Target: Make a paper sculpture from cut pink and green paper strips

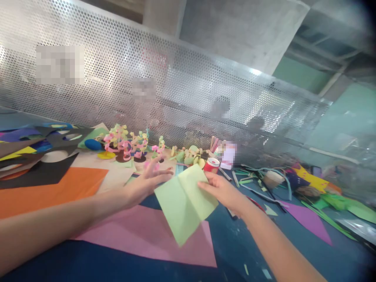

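Note:
A sheet of pale green paper (186, 199) with a crease down its middle is held up over the table. My right hand (219, 188) pinches its right edge between thumb and fingers. Just left of the sheet, my left hand (147, 182) is open with its fingers spread; whether a fingertip touches the paper is hard to tell. Beneath both lies a large pink sheet (152, 235), and an orange sheet (79, 182) is to the left. A red can with a white rim (212, 165) stands behind the right hand.
Small pink and yellow paper figures (126, 143) stand at the back. Black sheets with cut holes (63, 176) lie at left. On the right are a purple piece (308, 221), a yellow pouch-like item (310, 178) and green scraps (337, 201). A perforated metal screen (182, 90) runs behind.

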Demonstrator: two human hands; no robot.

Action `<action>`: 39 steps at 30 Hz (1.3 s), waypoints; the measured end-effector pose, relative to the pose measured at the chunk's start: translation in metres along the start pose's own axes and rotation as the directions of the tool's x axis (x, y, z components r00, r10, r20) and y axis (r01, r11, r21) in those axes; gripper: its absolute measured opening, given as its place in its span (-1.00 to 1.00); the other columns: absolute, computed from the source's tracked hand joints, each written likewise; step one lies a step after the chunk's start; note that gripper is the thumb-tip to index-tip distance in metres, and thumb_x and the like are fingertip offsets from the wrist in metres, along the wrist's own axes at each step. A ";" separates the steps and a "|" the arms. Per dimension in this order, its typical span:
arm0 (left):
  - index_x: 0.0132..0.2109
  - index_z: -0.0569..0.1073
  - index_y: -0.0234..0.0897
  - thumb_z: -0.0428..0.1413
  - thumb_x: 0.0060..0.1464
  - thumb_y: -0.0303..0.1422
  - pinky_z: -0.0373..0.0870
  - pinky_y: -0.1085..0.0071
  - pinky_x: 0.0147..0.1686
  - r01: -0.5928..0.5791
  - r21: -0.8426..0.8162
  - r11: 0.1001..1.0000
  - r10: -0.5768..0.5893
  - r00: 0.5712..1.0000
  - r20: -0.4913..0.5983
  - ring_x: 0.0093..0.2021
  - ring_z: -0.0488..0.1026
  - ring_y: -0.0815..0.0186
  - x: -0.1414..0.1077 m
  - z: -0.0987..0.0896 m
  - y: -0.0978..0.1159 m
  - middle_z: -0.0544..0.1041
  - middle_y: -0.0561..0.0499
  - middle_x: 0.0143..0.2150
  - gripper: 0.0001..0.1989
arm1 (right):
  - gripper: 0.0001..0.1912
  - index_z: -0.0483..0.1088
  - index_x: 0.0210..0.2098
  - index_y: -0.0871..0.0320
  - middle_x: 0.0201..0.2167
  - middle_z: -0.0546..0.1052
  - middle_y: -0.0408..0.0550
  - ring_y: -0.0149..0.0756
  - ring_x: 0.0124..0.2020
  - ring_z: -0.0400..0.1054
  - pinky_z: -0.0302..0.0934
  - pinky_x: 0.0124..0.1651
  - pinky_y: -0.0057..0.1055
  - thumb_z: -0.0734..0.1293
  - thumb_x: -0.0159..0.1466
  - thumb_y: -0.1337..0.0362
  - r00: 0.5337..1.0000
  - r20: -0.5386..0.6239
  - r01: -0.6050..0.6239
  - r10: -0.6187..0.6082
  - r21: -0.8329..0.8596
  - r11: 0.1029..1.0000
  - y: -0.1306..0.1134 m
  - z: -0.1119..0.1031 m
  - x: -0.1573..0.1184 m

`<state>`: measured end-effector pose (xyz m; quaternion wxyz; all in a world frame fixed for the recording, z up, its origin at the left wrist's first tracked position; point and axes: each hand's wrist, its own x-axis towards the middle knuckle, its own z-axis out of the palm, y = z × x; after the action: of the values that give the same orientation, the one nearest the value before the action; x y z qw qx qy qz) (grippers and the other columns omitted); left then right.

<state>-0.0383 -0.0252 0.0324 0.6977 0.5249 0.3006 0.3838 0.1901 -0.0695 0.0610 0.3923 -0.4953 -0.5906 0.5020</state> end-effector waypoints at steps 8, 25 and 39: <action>0.06 0.24 -0.02 0.17 -0.07 -0.42 0.35 0.44 -0.28 -0.024 0.292 0.956 -0.105 0.903 0.416 -0.18 0.44 0.26 -0.012 0.005 0.009 0.48 0.04 -0.12 -0.47 | -0.66 0.29 -0.04 0.04 -0.24 0.56 -0.09 -0.24 -0.31 0.49 0.35 -0.33 -0.37 0.24 0.22 0.11 0.996 -0.074 -0.074 0.052 -0.339 0.938 0.010 0.018 -0.016; 0.15 0.27 -0.20 0.14 -0.06 -0.43 0.35 0.27 -0.11 0.089 0.346 0.934 -0.218 0.909 0.354 0.00 0.40 0.09 -0.004 -0.008 0.001 0.43 -0.10 0.06 -0.43 | -0.69 0.29 -0.02 0.21 -0.02 0.38 0.03 -0.21 -0.08 0.34 0.27 -0.08 -0.16 0.27 0.27 0.24 0.734 -0.581 -0.564 0.351 -0.810 -0.160 0.043 -0.100 -0.019; 0.18 0.23 -0.18 0.19 -0.07 -0.34 0.33 0.30 -0.13 0.122 0.302 0.946 -0.233 0.902 0.363 0.01 0.38 0.10 -0.001 -0.014 -0.003 0.42 -0.11 0.06 -0.37 | -0.73 0.35 -0.12 0.23 -0.15 0.44 -0.04 -0.27 -0.19 0.38 0.31 -0.17 -0.24 0.26 0.27 0.19 0.751 -0.478 -0.512 0.456 -0.857 -0.057 0.044 -0.125 -0.021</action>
<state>-0.0496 -0.0190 0.0258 0.6974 0.6521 0.2508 0.1598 0.3231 -0.0646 0.0425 -0.2096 -0.8085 -0.5414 0.0966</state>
